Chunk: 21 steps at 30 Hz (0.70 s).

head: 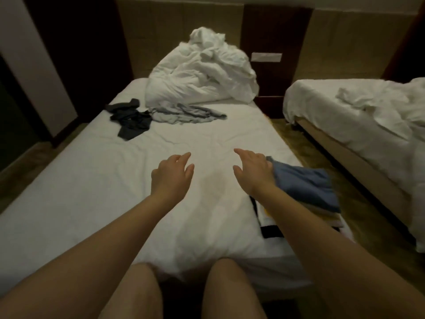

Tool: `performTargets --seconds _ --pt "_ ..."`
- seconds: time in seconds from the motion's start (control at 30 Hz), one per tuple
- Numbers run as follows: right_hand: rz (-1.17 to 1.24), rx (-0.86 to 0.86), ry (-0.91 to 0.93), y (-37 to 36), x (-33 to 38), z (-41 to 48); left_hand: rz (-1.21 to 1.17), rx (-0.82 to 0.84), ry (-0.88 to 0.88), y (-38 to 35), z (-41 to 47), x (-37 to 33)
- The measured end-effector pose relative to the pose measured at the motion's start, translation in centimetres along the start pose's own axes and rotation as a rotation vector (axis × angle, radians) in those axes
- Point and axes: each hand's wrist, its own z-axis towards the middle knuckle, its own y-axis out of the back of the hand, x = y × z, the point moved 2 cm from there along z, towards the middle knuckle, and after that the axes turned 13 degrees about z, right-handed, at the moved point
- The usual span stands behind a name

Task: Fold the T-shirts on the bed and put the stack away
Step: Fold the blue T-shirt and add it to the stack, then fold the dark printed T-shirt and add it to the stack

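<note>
Two T-shirts lie unfolded on the bed [87, 180], well beyond the left hand and off to its left.

Dark T-shirt [130, 120]: furthest left, bunched up, one end trailing toward the near side.

Grey T-shirt [184, 113]: touching the dark one's right edge and spread flatter. Almost straight ahead of the left hand, far off.

White duvet [202, 77]: heaped at the head of the bed, just behind both shirts.

Left hand [171, 174]: palm down over bare sheet, fingers loosely spread and slightly bent, holding nothing. Contact with the sheet cannot be told.

Right hand [253, 172]: near the left one, a gap of sheet between them. Palm down, thumb held apart, fingers relaxed, gripping nothing. Its outer edge overlaps a corner of the blue T-shirt [305, 185]; whether they touch is unclear.

Stack [328, 215]: folded shirts at the right edge of the bed, just right of the right hand and wrist. The blue one is on top, with paler layers below. A white garment with black bands [271, 233] shows under the right forearm.

Second bed [368, 116]: well to the right of the right hand, across a strip of floor [305, 143], with rumpled white bedding.
</note>
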Motion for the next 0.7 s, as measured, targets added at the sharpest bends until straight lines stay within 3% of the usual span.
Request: performTargets --seconds 0.23,0.7 --pt "-0.025 0.118 -0.010 -9.0 4.1 6.0 0.091 0.101 0.186 -3.7 3.1 9.9" --pt "-0.038 0.335 -0.018 -26.1 6.3 27.0 0.205 0.287 0.275 -16.9 22.7 20.5"
